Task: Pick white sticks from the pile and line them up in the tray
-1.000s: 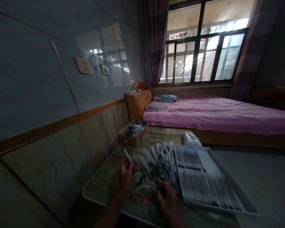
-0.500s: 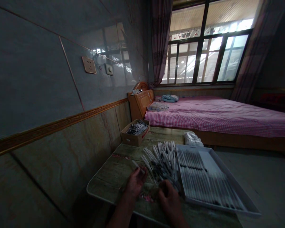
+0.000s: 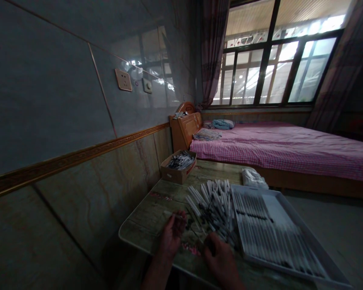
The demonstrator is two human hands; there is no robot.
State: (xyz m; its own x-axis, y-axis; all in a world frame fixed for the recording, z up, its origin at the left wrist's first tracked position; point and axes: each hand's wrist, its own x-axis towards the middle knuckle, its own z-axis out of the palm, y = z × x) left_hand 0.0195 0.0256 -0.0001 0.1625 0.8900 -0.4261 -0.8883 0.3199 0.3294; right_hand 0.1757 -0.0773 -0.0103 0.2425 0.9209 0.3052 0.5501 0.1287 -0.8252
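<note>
Left hand (image 3: 172,237) curled, pinching thin white pen barrel (image 3: 173,214) at fingertips, just beside loose heap of white plastic barrels (image 3: 214,207) with black parts. Right hand (image 3: 221,262) at heap's near edge, fingers curled; cannot tell if grasping. Right of heap, white tray (image 3: 308,237) holds barrels laid parallel. Beyond, cardboard box (image 3: 176,175) of pens, red print too blurred to read. Stone-patterned table (image 3: 143,227) beneath.

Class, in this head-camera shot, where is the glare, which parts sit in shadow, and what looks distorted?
Head view: the window is blown out bright, glare streaks the glossy wall tiles, the left hand and right hand sit dim in shadow, and wide-angle distortion slants the wall's border strip.
</note>
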